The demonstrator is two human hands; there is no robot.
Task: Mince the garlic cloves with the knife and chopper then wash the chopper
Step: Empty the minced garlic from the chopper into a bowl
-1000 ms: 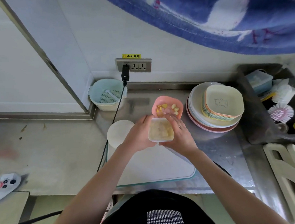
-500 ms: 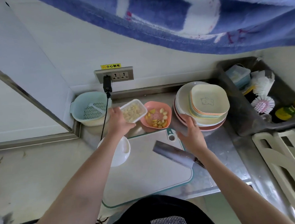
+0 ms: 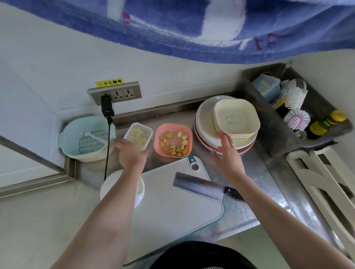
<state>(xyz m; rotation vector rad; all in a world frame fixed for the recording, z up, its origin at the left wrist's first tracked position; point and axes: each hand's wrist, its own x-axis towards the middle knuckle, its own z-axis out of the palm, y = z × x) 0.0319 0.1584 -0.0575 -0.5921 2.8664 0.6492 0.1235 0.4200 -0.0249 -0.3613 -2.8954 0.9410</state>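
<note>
Your left hand [image 3: 130,154] holds the garlic tub [image 3: 138,135] by its near end. Your right hand [image 3: 227,158], fingers relaxed, reaches over the plates [image 3: 204,121]. The knife [image 3: 199,186] lies on the board [image 3: 176,211], blade pointing left, handle right.

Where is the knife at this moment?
The knife lies on the cutting board's right side, handle overhanging the edge, below the right hand.

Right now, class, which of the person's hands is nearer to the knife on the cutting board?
The right hand. It hovers just above the knife, reaching toward the stacked plates. The left hand is farther off, across the board, holding the small clear container.
</note>
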